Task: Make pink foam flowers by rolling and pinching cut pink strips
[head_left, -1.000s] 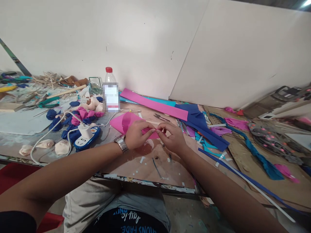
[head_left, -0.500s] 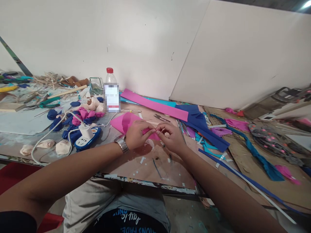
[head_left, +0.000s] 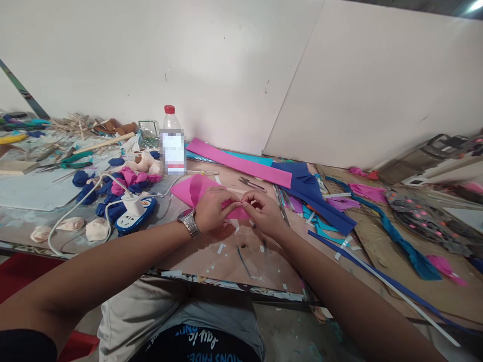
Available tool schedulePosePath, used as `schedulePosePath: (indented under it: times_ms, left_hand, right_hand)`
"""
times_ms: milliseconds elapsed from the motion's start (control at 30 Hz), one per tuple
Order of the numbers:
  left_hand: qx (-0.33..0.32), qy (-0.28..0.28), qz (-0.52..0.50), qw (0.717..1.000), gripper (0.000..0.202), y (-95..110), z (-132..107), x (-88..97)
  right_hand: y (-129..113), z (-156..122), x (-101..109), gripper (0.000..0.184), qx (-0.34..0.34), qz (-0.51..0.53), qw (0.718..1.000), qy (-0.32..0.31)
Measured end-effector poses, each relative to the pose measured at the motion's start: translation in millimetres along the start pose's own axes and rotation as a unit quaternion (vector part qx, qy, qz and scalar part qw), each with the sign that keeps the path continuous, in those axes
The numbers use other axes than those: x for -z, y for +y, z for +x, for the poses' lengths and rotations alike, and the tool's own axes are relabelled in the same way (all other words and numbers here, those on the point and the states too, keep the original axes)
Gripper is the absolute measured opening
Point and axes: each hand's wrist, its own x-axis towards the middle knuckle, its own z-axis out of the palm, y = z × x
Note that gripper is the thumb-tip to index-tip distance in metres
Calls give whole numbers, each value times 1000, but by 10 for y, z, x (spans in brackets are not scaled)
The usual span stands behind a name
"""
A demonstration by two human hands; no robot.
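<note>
A sheet of pink crepe paper (head_left: 184,191) stretches from the left into both hands, its left end loosely curled over the table. My left hand (head_left: 216,207), with a metal watch on the wrist, pinches the sheet between thumb and fingers. My right hand (head_left: 263,213) pinches the same paper right beside it, and the fingertips of both hands almost meet. The part held between the fingertips is small and partly hidden. Behind the hands lies a small pair of thread snips (head_left: 252,184).
A bottle with a red cap (head_left: 169,115) stands behind a lit phone (head_left: 173,153). On the left are a blue power strip (head_left: 136,216) with white cables, and rolled paper flowers (head_left: 97,229). Pink (head_left: 241,163) and dark blue strips (head_left: 320,201) lie behind and right.
Both hands stay pinched on the pink paper with only slight finger movement. The view has shifted very slightly.
</note>
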Motion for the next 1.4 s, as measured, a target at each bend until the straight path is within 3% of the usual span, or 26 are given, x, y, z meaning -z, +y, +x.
schedulePosePath:
  times_ms: [200, 567, 1400]
  left_hand:
    - [3, -17, -3, 1000, 24, 5, 18, 12]
    - [25, -24, -12, 999, 26, 16, 0, 10]
    - [65, -48, -80, 994, 25, -16, 9, 20]
  right_hand:
    - [18, 7, 44, 7, 48, -50, 997, -23]
    - [59, 8, 30, 7, -2, -24, 999, -30]
    - [5, 29, 115, 11, 37, -43, 998, -19]
